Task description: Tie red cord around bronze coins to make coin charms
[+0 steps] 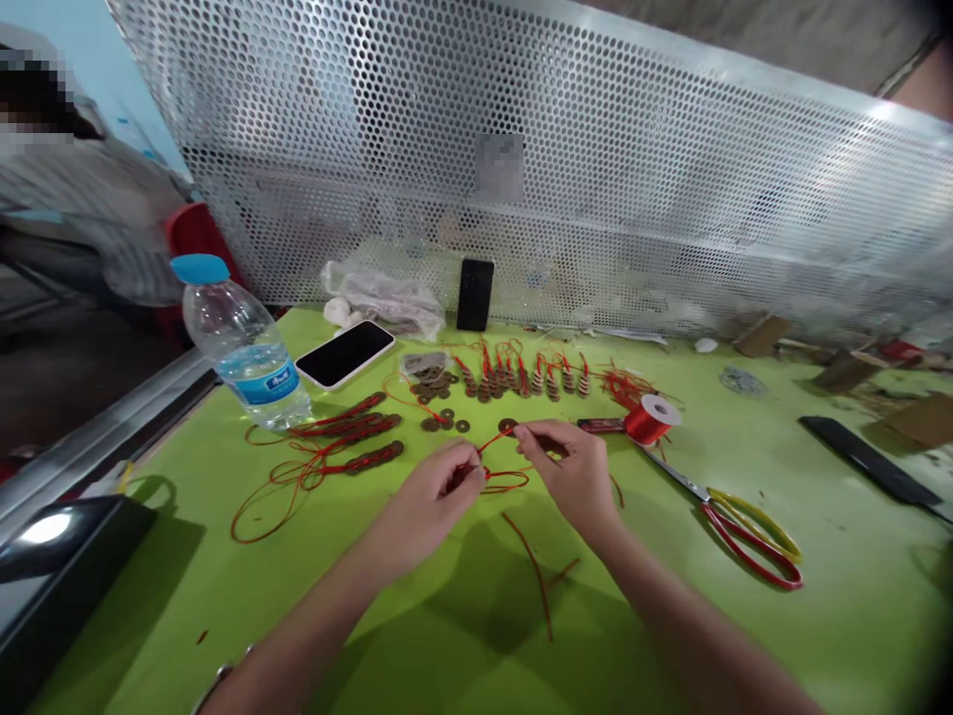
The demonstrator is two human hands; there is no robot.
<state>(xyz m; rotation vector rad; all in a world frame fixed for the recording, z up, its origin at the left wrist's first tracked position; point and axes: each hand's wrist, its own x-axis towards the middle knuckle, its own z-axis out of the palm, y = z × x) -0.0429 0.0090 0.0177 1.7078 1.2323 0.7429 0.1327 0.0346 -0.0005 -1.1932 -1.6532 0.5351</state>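
Note:
Between my two hands a thin red cord [495, 438] is stretched above the green table. My left hand [443, 484] is closed on one part of it, with a dark round coin partly hidden by the fingers. A loop of the cord hangs to the right of that hand. The thumb and fingertips of my right hand [562, 452] pinch the other end. Just beyond the hands lie loose bronze-coloured coins [463, 426] with holes. Further back stands a row of coin strings [537, 377] tied with red cord. Strung coins with long cords [364, 427] lie to the left.
Scissors [700, 492] with red and yellow handles lie at the right, beside a spool of red cord [649, 421]. A water bottle [242, 348] and a white-edged phone [346, 355] are at the left. Behind stands a perforated metal panel [566, 189]. Cord scraps [532, 561] lie in front.

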